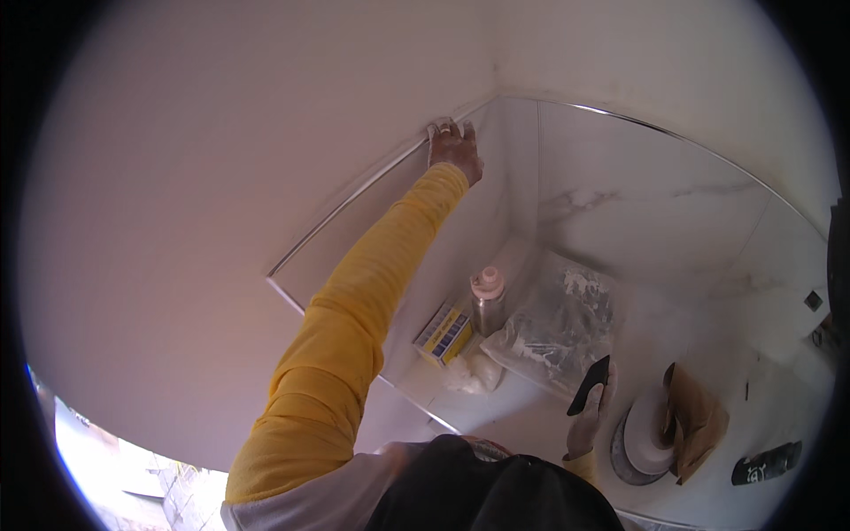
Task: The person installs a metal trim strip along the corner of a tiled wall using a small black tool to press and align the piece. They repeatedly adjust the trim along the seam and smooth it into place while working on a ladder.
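Note:
My left hand [456, 150], on an outstretched arm in a yellow sleeve, rests against the shiny metal trim [354, 196] along the top of the left tiled wall, close to the corner. Its fingers are spread over the edge, and I see no tool in them. Lower right, over the counter, my right hand [584, 427] is closed around a flat black object [591, 385]; its exact kind cannot be made out. Beside that hand sits a round pale bowl-like container [647, 435], with a crumpled brown paper piece [695, 422] leaning over its right side.
Against the left wall stand a metal bottle [488, 305] with a pink cap and a yellow-and-blue box [444, 334]. A white crumpled lump [474, 373] and a clear, white-smeared plastic bag [558, 323] lie nearby. A black item [767, 464] lies far right.

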The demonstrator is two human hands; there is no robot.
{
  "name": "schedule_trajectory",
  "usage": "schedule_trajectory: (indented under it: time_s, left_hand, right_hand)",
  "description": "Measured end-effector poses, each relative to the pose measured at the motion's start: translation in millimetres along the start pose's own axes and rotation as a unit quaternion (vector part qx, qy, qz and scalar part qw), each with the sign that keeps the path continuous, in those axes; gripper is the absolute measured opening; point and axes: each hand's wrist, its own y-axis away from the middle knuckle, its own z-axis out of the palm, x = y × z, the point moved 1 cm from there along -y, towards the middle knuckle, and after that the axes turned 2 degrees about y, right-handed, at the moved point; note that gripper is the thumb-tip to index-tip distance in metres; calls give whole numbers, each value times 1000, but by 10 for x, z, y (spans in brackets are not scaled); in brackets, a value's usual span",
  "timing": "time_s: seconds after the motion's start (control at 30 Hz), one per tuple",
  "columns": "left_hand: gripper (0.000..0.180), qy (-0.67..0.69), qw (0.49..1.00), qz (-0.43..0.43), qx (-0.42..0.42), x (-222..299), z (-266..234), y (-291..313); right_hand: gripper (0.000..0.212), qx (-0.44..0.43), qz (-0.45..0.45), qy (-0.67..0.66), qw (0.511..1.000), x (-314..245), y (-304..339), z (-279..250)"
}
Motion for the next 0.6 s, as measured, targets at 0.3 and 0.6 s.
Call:
schedule_trajectory:
  time_s: [0.3,0.6]
  left_hand:
    - [69,117,984,47,-124,673,222,-1756]
    - [81,-9,1000,17,-1,679,652,-1786]
  right_hand:
    - [50,-32,-39,6,999,210,-1103,144]
    - [48,-83,-27,28,996,329,-1273,406]
